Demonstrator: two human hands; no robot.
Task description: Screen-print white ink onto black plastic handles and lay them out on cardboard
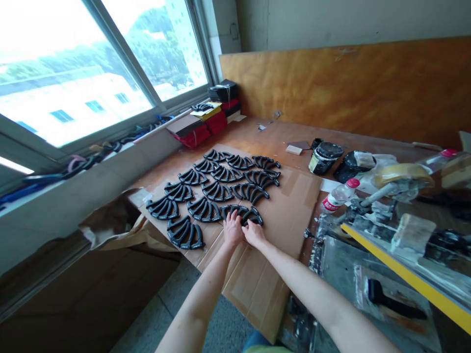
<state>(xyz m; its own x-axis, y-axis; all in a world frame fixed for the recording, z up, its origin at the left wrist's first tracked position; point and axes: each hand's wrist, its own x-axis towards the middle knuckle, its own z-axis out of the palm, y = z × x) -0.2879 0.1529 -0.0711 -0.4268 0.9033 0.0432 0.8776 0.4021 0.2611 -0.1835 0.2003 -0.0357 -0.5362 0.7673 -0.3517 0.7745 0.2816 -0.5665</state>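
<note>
My left hand (pixel 232 228) reaches over the near edge of a fan-shaped row of curved black handles (pixel 253 214), its fingers closed on the pieces. Close beside it, my right hand (pixel 253 233) is closed on the right part of the same row, fingertips bent and partly hidden. The row rests on a flat cardboard sheet (pixel 290 206). Several similar fans of black handles lie around it, one fan (pixel 204 210) just left and another fan (pixel 186 233) at the near left.
On the right stand a plastic bottle (pixel 339 196) with a pink cap, black-stained tubs (pixel 324 158) and a machine with a yellow edge (pixel 405 279). Red bundles (pixel 206 130) sit by the window. The cardboard overhangs the table's near edge.
</note>
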